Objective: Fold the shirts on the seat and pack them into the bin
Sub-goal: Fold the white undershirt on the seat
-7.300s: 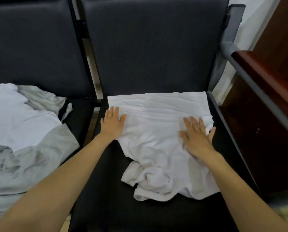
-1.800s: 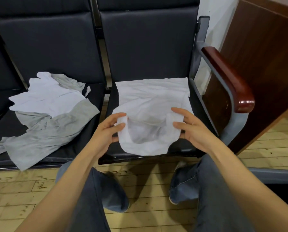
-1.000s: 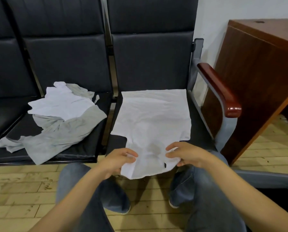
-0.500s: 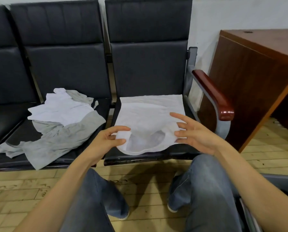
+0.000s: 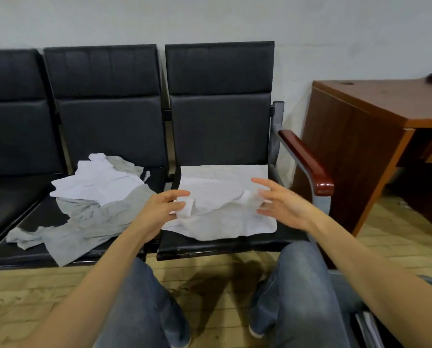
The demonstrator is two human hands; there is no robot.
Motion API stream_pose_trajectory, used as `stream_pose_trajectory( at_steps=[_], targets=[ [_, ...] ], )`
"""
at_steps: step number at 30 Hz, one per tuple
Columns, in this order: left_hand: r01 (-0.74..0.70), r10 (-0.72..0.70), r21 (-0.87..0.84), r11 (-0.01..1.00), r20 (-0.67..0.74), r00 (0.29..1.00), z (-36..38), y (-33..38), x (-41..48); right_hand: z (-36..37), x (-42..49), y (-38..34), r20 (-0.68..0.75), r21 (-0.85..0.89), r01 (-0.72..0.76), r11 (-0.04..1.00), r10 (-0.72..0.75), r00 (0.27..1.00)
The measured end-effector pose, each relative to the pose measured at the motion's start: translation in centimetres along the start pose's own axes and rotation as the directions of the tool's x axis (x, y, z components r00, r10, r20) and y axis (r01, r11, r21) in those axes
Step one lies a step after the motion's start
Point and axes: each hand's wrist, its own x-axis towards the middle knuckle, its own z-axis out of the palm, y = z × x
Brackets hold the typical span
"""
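A white shirt (image 5: 225, 212) lies partly folded on the right black seat (image 5: 230, 244). My left hand (image 5: 159, 209) pinches a rolled-up fold at the shirt's left edge between thumb and fingers. My right hand (image 5: 282, 204) has its fingers spread and mostly straight, with the fingertips against the raised fold on the shirt's right side. A loose pile with a white shirt (image 5: 97, 182) on top of a grey shirt (image 5: 89, 224) covers the middle seat. The grey bin (image 5: 345, 292) shows only as a corner at the lower right, behind my right arm.
A chair armrest with a red-brown wooden top (image 5: 307, 159) stands right of the shirt. Beyond it is a brown wooden desk (image 5: 360, 136). My knees in blue jeans (image 5: 295, 285) are close to the seat's front edge, over a pale wooden floor.
The shirt's front part, which hung over the seat edge a second ago, has been lifted and brought back over the shirt. My view has pulled back and up.
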Motion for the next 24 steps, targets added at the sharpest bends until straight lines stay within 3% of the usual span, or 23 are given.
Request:
stream_pose_trajectory(
  at_steps=[3, 7, 10, 13, 19, 24],
  targets=[
    [-0.030, 0.030, 0.126, 0.992, 0.004, 1.000, 0.0, 0.1, -0.2, 0.1, -0.4, 1.4, -0.005, -0.149, -0.126, 0.981, 0.126, 0.992],
    [-0.071, 0.071, 0.326, 0.943, 0.012, 0.997, -0.4, 0.1, -0.3, 0.1, -0.3, -0.3, -0.164, -0.351, -0.174, 0.920, 0.122, 0.979],
    [-0.089, 0.098, 0.448, 0.890, 0.002, 0.995, -0.3, 0.3, -0.3, 0.2, -0.6, -1.3, -0.204, -0.440, -0.244, 0.864, 0.168, 0.964],
    [-0.046, 0.050, 0.402, 0.915, 0.000, 0.999, -0.2, 0.6, -0.5, 0.4, -1.4, -2.2, -0.210, -0.520, -0.300, 0.800, 0.221, 0.952],
    [0.082, -0.091, 0.197, 0.977, 0.040, 0.995, 0.3, 1.6, -1.3, 1.1, -2.2, -1.8, -0.188, -0.544, -0.230, 0.807, 0.150, 0.971],
    [0.052, -0.063, 0.145, 0.988, 0.070, 0.996, 1.8, 0.9, -1.6, 2.6, -0.8, 3.8, -0.115, -0.520, -0.309, 0.796, 0.293, 0.949]
  ],
)
